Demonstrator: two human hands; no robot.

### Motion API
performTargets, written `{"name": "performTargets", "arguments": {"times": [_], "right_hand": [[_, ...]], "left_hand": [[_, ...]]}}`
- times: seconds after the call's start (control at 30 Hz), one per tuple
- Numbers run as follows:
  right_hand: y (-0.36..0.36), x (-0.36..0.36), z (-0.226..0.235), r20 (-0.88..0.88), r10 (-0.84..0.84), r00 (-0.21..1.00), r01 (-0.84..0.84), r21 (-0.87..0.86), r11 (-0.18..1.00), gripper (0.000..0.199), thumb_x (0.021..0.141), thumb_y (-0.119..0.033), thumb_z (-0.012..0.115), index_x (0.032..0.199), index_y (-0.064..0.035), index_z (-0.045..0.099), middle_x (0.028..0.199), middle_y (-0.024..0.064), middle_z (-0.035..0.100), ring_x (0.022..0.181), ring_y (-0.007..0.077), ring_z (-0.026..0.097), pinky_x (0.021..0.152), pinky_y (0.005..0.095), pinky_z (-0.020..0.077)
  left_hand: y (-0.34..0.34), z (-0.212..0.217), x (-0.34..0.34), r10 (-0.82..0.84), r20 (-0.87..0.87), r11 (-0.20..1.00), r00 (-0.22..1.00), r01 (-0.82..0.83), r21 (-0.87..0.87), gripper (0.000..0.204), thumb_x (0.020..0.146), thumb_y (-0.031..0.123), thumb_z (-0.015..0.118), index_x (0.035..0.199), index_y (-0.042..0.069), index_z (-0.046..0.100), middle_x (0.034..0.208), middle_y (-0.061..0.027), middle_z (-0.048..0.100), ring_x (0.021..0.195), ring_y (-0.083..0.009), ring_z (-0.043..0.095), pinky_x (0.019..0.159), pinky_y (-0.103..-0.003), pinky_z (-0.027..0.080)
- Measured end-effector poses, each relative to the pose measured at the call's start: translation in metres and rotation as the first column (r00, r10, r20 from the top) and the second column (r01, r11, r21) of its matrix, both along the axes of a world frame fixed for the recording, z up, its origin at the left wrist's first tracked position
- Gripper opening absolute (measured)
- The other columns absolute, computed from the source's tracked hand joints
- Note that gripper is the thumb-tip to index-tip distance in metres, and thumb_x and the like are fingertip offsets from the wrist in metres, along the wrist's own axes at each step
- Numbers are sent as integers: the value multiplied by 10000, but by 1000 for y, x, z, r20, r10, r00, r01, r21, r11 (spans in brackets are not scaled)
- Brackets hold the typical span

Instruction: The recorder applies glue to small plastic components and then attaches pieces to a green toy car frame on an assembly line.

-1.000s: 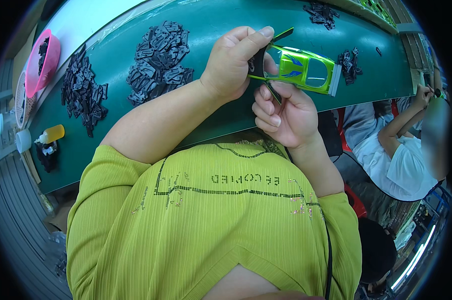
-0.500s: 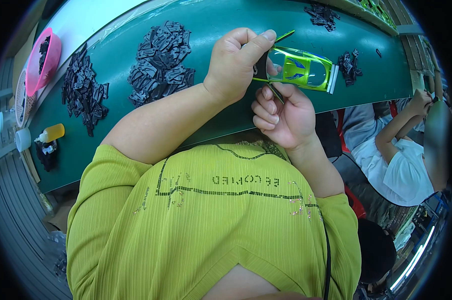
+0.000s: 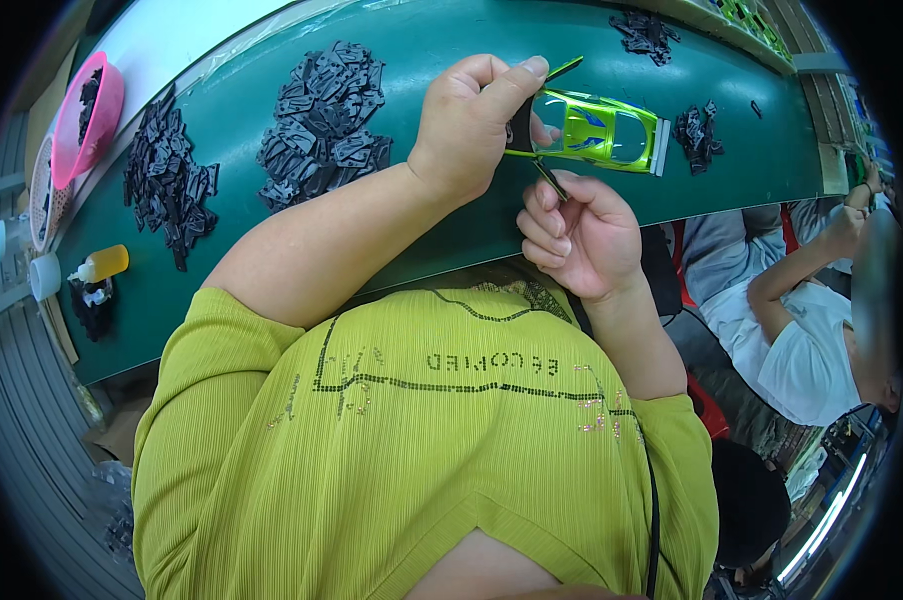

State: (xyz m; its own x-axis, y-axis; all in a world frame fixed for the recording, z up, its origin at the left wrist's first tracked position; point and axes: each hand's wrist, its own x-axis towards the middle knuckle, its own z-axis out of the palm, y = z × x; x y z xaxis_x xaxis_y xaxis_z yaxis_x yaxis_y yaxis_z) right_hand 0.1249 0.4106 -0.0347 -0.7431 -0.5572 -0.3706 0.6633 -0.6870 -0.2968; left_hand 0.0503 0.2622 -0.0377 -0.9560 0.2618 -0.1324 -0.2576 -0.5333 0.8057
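Since the earlier frame little had moved: the left hand (image 3: 467, 125) rolled its thumb slightly further over the green toy car shell (image 3: 600, 130), and the co-worker's arm (image 3: 802, 270) off to the right had dropped lower. Largest first: the green worktable (image 3: 272, 270) ran under and beyond both hands, with two big piles of dark plastic parts (image 3: 322, 125) lying left of the left hand, likely kept there as stock within easy reach. A pink bowl (image 3: 90, 118) sat much farther left, near the table end, and a small yellow bottle (image 3: 102, 263) stood at the near-left edge, well apart from the hands. A smaller heap of dark parts (image 3: 694, 130) lay just past the shell's far end. The left hand was clamped on the shell's near end, thumb and forefinger pinching it with a small black piece against it, apparently to steady it above the table. The right hand (image 3: 582, 235) sat just below, fingers curled shut on a thin dark stick-like tool (image 3: 552, 180), tip up against the shell's underside; held that way probably to press or seat the black piece. Hands nearly touching.
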Motion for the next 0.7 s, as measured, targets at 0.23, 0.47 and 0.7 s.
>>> {"name": "performTargets", "arguments": {"times": [0.23, 0.47, 0.7], "right_hand": [[9, 1, -3, -81, 39, 996, -37, 22, 999, 247, 921, -206, 459, 852, 4, 569, 652, 41, 514, 527, 127, 440, 478, 237, 353], [-12, 8, 5, -711, 167, 683, 672, 701, 238, 241, 806, 3, 667, 1037, 37, 608, 885, 91, 643, 675, 92, 589, 602, 210, 478], [-11, -13, 1, -707, 637, 308, 930, 364, -46, 172, 732, -26, 716, 888, -7, 648, 760, 119, 632, 636, 239, 616, 569, 297, 477]], "left_hand": [[1, 3, 3, -12, -26, 999, 1000, 11, -38, 259, 877, 248, 628, 756, 62, 495, 641, -72, 566, 547, -164, 580, 560, -254, 444], [4, 3, 0, 52, 70, 997, 996, -48, -58, 246, 878, 244, 629, 786, 53, 504, 650, -70, 564, 553, -162, 581, 551, -252, 454], [5, -2, -1, 96, 129, 995, 987, -98, 11, 227, 885, 220, 620, 801, 43, 506, 687, -79, 575, 555, -162, 578, 551, -266, 468]]}}
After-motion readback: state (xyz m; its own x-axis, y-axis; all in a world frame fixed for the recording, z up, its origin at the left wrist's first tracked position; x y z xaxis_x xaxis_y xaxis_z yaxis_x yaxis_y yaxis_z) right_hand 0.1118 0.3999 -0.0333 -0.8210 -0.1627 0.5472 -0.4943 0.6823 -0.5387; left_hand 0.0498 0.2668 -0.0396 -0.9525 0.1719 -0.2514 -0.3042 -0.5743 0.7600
